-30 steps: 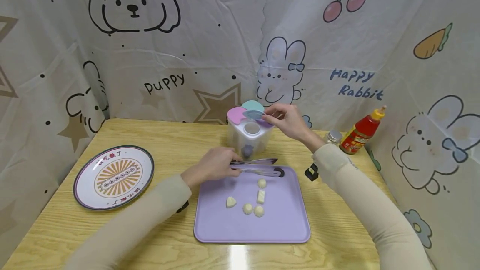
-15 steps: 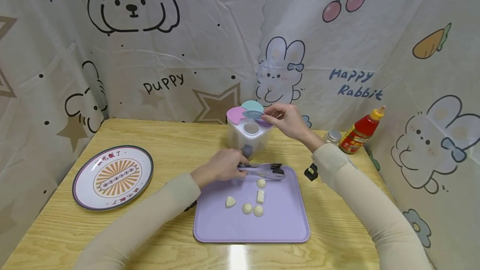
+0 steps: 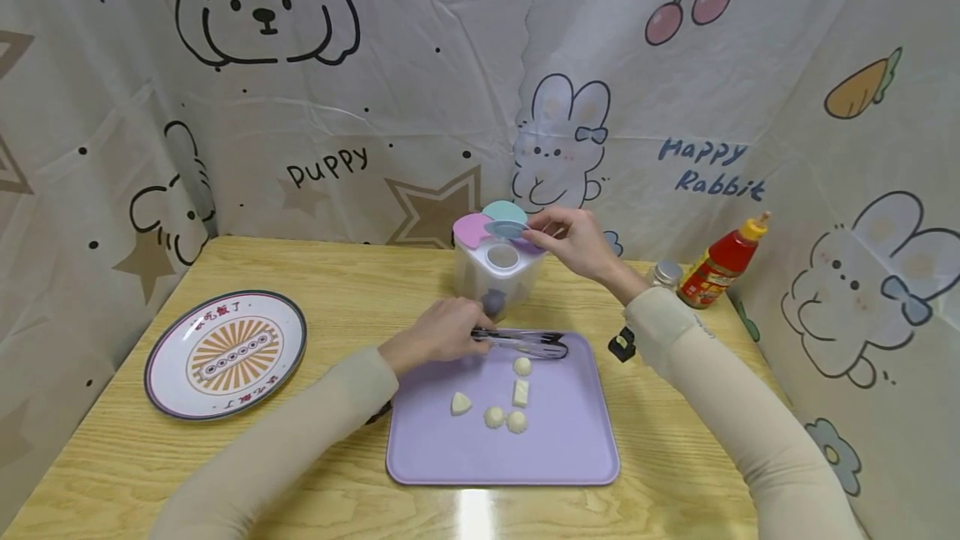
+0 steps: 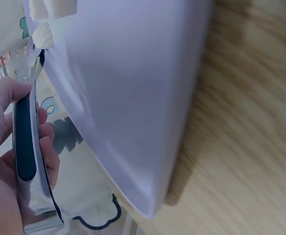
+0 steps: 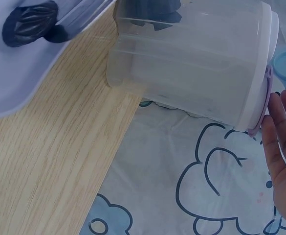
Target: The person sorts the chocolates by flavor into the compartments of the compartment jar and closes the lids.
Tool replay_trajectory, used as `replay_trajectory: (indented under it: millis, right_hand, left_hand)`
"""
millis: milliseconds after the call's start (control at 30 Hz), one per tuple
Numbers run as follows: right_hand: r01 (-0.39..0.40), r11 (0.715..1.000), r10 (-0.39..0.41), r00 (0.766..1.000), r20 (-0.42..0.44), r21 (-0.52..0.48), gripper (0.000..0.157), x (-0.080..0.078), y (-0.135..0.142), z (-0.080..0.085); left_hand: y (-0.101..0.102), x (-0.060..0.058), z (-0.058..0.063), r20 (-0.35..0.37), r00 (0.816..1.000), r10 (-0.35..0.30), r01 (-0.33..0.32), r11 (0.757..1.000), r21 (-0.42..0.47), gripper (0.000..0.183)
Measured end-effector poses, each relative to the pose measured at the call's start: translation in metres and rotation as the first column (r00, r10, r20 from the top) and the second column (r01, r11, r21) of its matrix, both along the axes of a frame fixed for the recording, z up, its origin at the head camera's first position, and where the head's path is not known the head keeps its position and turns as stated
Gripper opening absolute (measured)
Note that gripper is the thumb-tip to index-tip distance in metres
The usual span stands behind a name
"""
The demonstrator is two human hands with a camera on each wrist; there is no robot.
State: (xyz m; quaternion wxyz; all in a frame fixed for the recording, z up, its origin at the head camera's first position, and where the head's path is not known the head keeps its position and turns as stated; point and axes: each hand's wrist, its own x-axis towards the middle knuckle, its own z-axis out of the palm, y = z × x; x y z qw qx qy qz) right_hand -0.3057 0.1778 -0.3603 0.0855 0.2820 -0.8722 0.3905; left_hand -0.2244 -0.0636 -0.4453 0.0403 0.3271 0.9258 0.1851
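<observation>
My left hand (image 3: 446, 330) grips metal tongs (image 3: 532, 342) with black handle pads, also visible in the left wrist view (image 4: 26, 142). The tongs' arms lie close together, and their dark tips point right over the back of the lilac tray (image 3: 442, 461). Several small cream pieces (image 3: 521, 393) lie on the tray, some round, one oblong, one roughly triangular. Behind it stands a clear container (image 3: 468, 277) with coloured flap lids. My right hand (image 3: 573, 242) pinches the edge of its raised blue lid (image 3: 507, 229); a round opening (image 3: 502, 256) shows in front.
A white patterned plate (image 3: 225, 354) lies at the left of the wooden table (image 3: 337, 282). At the back right stand a red sauce bottle (image 3: 716, 269) and a small silver-capped jar (image 3: 666, 273). A printed curtain (image 3: 420, 107) encloses the back and sides.
My left hand has shifted slightly right with the tongs, and their arms have come closer together. My right hand stays at the raised blue lid. The cream pieces have not moved.
</observation>
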Motion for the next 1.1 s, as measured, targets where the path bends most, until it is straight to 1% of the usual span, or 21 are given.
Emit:
replay_trajectory:
  millis: [133, 267, 400, 567, 700, 933, 1100]
  right_hand:
    - [-0.003, 1.000, 0.003, 1.000, 0.003, -0.005, 0.016, 0.000, 0.000, 0.000]
    - [-0.004, 1.000, 0.004, 1.000, 0.002, -0.009, 0.016, 0.000, 0.001, 0.000]
    - [-0.002, 1.000, 0.002, 1.000, 0.004, -0.009, 0.016, 0.000, 0.001, 0.000]
    - [0.002, 1.000, -0.002, 1.000, 0.011, -0.008, 0.016, 0.001, 0.001, 0.000]
    - [-0.001, 1.000, 0.001, 1.000, 0.006, -0.009, 0.016, 0.001, 0.001, 0.000]
    - [0.002, 1.000, -0.002, 1.000, 0.016, -0.007, 0.016, 0.001, 0.000, 0.001]
    - [0.002, 1.000, -0.002, 1.000, 0.018, -0.009, 0.016, 0.002, 0.000, 0.001]
  left_hand:
    - [-0.009, 0.003, -0.002, -0.035, 0.999, 0.011, -0.011, 1.000, 0.010, 0.027]
    - [-0.018, 0.005, -0.002, -0.050, 0.998, 0.029, -0.027, 0.999, 0.031, 0.026]
    - [-0.026, 0.008, 0.001, -0.043, 0.998, 0.048, -0.046, 0.997, 0.056, 0.026]
    - [-0.034, 0.011, 0.005, -0.045, 0.998, 0.047, -0.044, 0.997, 0.063, 0.024]
    - [-0.038, 0.014, 0.005, -0.045, 0.998, 0.046, -0.043, 0.997, 0.071, 0.024]
    - [-0.042, 0.019, 0.009, -0.023, 0.998, 0.065, -0.062, 0.993, 0.096, 0.025]
    - [-0.049, 0.021, 0.011, -0.033, 0.996, 0.078, -0.074, 0.990, 0.118, 0.024]
